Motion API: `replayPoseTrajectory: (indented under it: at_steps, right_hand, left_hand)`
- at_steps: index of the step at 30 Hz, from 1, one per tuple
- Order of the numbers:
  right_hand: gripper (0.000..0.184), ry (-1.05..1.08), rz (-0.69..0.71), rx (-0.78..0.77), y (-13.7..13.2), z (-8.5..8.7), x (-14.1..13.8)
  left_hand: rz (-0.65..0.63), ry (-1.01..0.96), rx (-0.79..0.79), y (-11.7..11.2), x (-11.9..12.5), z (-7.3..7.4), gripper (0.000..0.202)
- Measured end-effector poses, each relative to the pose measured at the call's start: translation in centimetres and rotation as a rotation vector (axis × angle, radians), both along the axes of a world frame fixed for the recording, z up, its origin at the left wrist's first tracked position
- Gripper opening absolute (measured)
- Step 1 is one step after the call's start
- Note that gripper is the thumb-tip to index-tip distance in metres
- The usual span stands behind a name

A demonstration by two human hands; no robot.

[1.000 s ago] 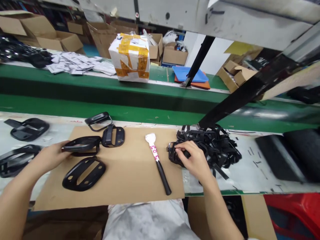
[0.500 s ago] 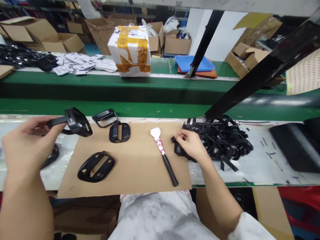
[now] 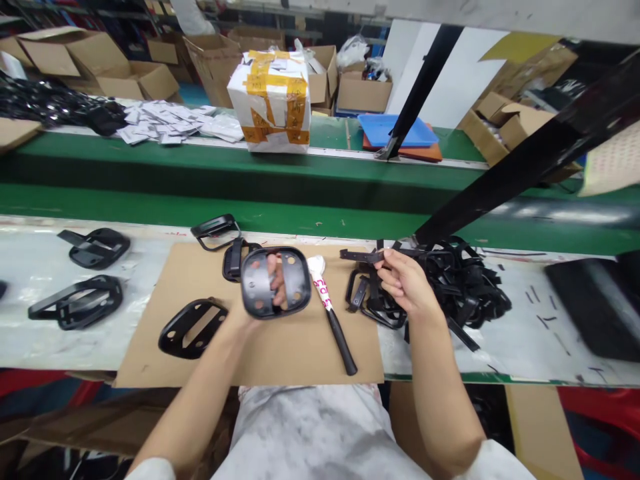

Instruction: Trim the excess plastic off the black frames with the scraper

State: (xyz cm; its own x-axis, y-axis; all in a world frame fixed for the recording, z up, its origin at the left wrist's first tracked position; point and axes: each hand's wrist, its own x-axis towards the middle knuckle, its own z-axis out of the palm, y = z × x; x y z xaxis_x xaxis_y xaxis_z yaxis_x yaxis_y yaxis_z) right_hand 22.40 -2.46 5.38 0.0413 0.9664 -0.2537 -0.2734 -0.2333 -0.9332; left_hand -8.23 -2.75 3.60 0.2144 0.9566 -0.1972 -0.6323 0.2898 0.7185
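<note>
My left hand is closed on a black plastic frame plate, held upright over the brown cardboard sheet; my fingers show through its slot. My right hand is closed on a thin black strip lifted from the tangled pile of black strips on the right. A tool with a black handle and a white wrapped head lies on the cardboard between my hands. Another black plate lies flat at the cardboard's left, and two more black parts lie near its far edge.
Two black frame parts rest on the pale bench at the left. A green conveyor runs behind, bearing a taped white box, white packets and a blue tray. Cardboard boxes stand beyond. A black slanted bar crosses on the right.
My left hand has set down the part it held out at the left and has brought a black plate up over the cardboard's middle. My right hand has pulled a strip out of the pile.
</note>
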Motion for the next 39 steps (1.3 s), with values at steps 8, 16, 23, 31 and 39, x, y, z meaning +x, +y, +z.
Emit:
replayPoseTrajectory:
  at_steps: [8, 16, 23, 31, 39]
  right_hand:
    - [0.009, -0.256, -0.002, 0.421, -5.0, 0.3, -5.6]
    - [0.025, -0.930, 0.190, 0.796, -5.4, -2.9, -9.6]
    - [0.029, -1.017, 0.304, 0.804, -4.5, -3.3, -9.8]
    - [0.034, -1.046, 0.437, 0.844, -3.7, -2.5, -9.2]
    - [0.029, -1.043, 0.228, 0.952, -5.1, -4.1, -9.8]
  left_hand:
    - [-0.119, 0.010, -0.160, 3.0, 5.1, -3.2, 0.060]
    - [0.144, 0.091, -0.138, 3.5, 4.7, -4.8, 0.038]
    - [0.149, 0.181, -0.145, 3.5, 4.2, -4.9, 0.029]
    - [-0.064, 0.063, -0.131, 3.4, 3.8, -4.2, 0.027]
    - [-0.147, 0.032, -0.217, 3.3, 3.9, -4.4, 0.043]
